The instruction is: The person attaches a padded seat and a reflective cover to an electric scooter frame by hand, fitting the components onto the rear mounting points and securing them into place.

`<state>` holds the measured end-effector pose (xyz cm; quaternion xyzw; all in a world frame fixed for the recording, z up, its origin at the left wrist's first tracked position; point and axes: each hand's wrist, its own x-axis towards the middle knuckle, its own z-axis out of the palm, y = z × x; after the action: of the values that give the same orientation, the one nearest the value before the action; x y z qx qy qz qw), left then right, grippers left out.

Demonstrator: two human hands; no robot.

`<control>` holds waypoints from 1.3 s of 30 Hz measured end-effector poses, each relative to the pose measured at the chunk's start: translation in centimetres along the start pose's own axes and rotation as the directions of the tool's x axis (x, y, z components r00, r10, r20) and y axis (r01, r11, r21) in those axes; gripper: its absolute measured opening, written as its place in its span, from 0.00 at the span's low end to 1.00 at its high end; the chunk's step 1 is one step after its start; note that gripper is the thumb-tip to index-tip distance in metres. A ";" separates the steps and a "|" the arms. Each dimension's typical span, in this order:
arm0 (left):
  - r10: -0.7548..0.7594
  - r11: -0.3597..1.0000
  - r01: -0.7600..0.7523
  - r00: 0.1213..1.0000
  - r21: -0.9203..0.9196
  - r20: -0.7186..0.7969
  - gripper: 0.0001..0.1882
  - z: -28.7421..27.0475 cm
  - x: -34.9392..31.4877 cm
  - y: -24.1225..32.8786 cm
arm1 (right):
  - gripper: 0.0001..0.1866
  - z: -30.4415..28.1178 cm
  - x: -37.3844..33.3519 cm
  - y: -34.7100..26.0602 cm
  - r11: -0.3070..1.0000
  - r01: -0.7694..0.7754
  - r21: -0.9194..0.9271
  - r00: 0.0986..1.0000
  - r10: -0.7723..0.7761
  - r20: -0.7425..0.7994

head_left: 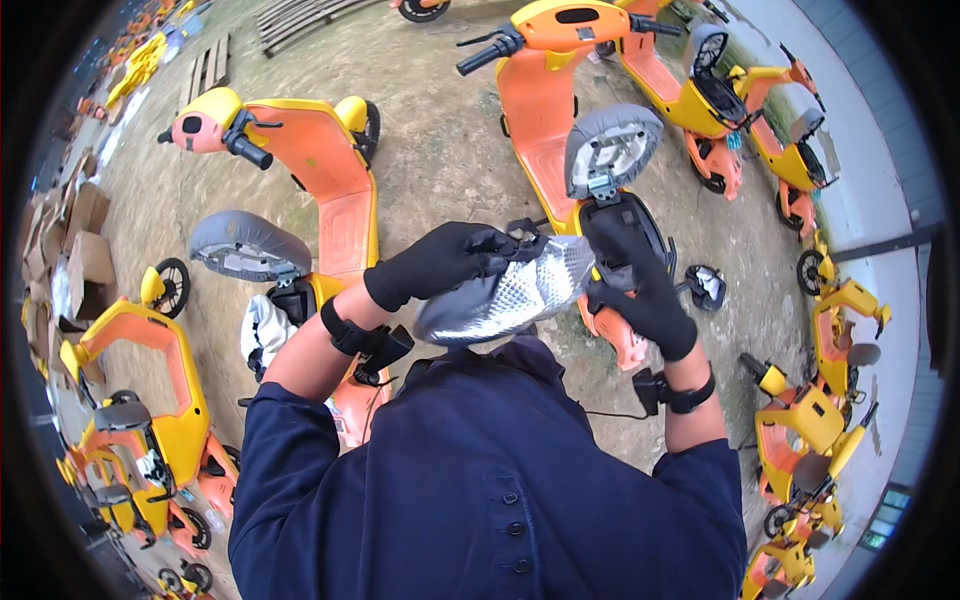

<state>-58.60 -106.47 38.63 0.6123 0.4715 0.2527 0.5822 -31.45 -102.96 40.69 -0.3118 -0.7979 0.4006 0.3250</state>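
Between my hands is a cover (535, 292) with a shiny silver, quilted face and a dark gathered edge. My gloved left hand (435, 268) is closed on the dark edge at its upper left. On the other side, my gloved right hand (640, 295) has its fingers bent round the silver end; the fingertips are partly hidden. Just beyond my hands stands an orange and yellow scooter (545, 110), its grey seat (612, 150) tipped up to show the underside. The open black compartment (635, 220) below that seat is partly covered by my right hand.
At the left stands another scooter (325, 185) with its seat (248, 245) raised and white cloth (265, 330) beside it. A black-and-white bundle (706, 287) lies on the ground to the right. More scooters (800, 430) line the wall; cardboard boxes (90, 265) are far left.
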 end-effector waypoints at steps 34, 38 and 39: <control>0.100 0.983 -0.116 0.988 0.140 0.122 0.14 -9.7 -0.7 -8.9 | 0.14 -6.8 1.3 4.0 0.979 0.018 0.204 0.960 -0.074 0.269; 0.138 0.985 -0.151 0.980 0.085 0.142 0.27 -4.7 3.3 -3.2 | 0.16 -4.9 3.1 1.7 0.929 0.364 0.072 0.847 -0.362 0.389; 0.245 0.969 -0.247 0.951 -0.015 0.191 0.30 -3.7 4.3 -1.1 | 0.15 -4.5 3.3 2.2 0.920 0.390 0.045 0.848 -0.378 0.372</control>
<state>-60.22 -101.12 37.22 0.6903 0.3346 0.2608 0.5861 -29.48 -97.39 41.79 -0.0692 -0.8974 0.3668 0.2355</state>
